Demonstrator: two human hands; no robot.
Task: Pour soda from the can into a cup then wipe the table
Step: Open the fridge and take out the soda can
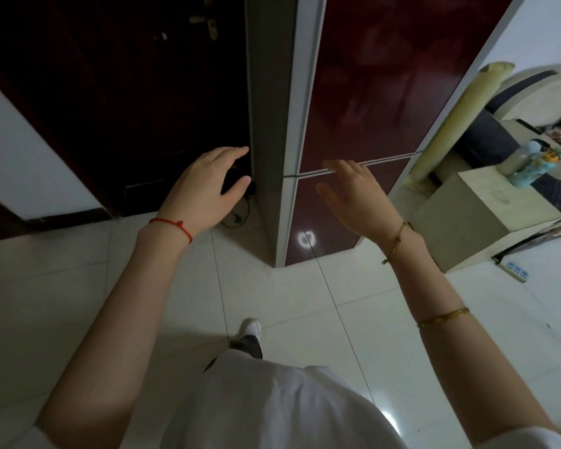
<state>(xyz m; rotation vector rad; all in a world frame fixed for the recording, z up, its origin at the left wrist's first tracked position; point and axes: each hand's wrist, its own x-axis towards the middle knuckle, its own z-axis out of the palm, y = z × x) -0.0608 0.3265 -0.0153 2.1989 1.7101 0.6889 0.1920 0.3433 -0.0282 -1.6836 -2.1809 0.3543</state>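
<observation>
Two hands, left [204, 189] and right [357, 196], grips wide (holding nothing), reach toward the fridge [363, 92]

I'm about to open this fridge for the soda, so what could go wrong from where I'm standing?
A dark cable trails on the floor by the fridge's left side, near your left hand; it could snag a foot. The glossy floor tiles may be slippery. Bottles stand on the low cabinet to the right, so a swinging door or your right hand might topple them.
</observation>
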